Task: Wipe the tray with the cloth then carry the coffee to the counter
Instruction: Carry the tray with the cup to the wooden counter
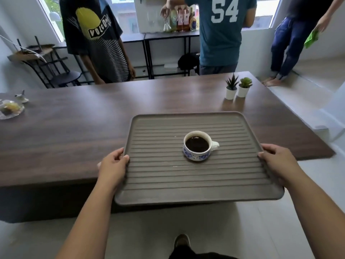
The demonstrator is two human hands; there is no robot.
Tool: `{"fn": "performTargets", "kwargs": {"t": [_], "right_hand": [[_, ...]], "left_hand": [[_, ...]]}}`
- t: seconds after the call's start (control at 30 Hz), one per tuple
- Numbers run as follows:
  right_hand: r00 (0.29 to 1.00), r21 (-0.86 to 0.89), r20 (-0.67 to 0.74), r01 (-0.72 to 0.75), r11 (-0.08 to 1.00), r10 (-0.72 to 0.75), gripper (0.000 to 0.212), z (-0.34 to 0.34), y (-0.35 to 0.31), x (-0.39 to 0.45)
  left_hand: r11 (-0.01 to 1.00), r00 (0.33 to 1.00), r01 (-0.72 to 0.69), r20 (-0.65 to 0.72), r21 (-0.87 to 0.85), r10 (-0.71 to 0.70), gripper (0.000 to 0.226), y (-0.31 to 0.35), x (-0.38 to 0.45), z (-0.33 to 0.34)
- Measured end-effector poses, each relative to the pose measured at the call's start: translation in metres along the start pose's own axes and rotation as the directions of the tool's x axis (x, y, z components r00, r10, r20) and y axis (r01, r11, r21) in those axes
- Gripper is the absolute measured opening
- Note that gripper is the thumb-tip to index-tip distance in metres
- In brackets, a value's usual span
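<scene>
Bare arms, no sleeves showing

Left hand [113, 165] and right hand [278, 161] are both bare, no rings, watch or gloves. Down below there's a dark trouser leg [183, 254] and a brownish shoe [182, 240].

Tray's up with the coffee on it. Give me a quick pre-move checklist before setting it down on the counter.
1. Left hand grips the ribbed grey-brown plastic tray at its left edge: ok.
2. Right hand grips the right edge: ok.
3. White cup with blue flowers upright, black coffee inside, no spill visible: ok.
4. Dark wood counter bare ahead of the tray: ok.
5. Two small potted plants stand beyond the far right corner: ok, keep clear.
6. Tray wiped clean: cannot tell.
</scene>
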State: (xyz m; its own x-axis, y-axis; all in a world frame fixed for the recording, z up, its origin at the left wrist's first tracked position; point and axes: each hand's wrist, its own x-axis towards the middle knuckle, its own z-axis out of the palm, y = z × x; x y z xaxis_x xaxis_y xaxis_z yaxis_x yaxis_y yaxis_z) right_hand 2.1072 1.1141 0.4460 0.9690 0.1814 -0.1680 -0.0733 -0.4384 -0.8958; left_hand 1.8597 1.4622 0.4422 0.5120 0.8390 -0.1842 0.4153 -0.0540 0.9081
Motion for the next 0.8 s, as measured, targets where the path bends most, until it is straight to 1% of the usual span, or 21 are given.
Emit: {"fn": "performTargets", "kwargs": {"t": [0.13,0.2,0.3,0.4,0.53,0.63,0.8], "right_hand": [[1.000,-0.043,-0.005,-0.016,0.999,0.016,0.033,0.023,-0.012,0.053],[0.999,-0.064,-0.007,-0.031,0.997,0.031,0.033,0.034,-0.019,0.075],[1.000,-0.082,-0.004,-0.016,0.996,0.016,0.032,0.049,-0.031,0.104],[1.000,-0.121,-0.001,-0.002,0.993,0.002,0.031,0.063,-0.041,0.129],[1.000,-0.135,0.000,-0.006,0.991,0.006,0.030,0.079,-0.046,0.156],[1.000,-0.142,0.013,0.003,0.990,-0.001,0.029,0.090,-0.050,0.168],[1.000,-0.139,0.030,0.003,0.990,0.001,0.032,0.099,-0.052,0.188]], "left_hand": [[0.997,1.000,0.009,0.023,0.071,-0.011,0.036,0.003,0.067,0.013],[0.994,0.999,0.037,-0.002,0.098,-0.037,0.039,0.000,0.098,0.020],[0.997,0.999,0.043,-0.029,0.061,-0.042,0.037,0.000,0.131,0.031],[0.998,0.998,0.043,-0.040,0.055,-0.041,0.039,-0.002,0.154,0.038],[0.995,0.998,0.029,-0.051,0.092,-0.024,0.030,-0.005,0.183,0.044],[0.991,0.999,-0.002,-0.039,0.130,0.007,0.033,-0.035,0.221,0.042],[0.976,0.997,-0.001,-0.076,0.218,0.018,0.038,-0.014,0.221,0.046]]}}
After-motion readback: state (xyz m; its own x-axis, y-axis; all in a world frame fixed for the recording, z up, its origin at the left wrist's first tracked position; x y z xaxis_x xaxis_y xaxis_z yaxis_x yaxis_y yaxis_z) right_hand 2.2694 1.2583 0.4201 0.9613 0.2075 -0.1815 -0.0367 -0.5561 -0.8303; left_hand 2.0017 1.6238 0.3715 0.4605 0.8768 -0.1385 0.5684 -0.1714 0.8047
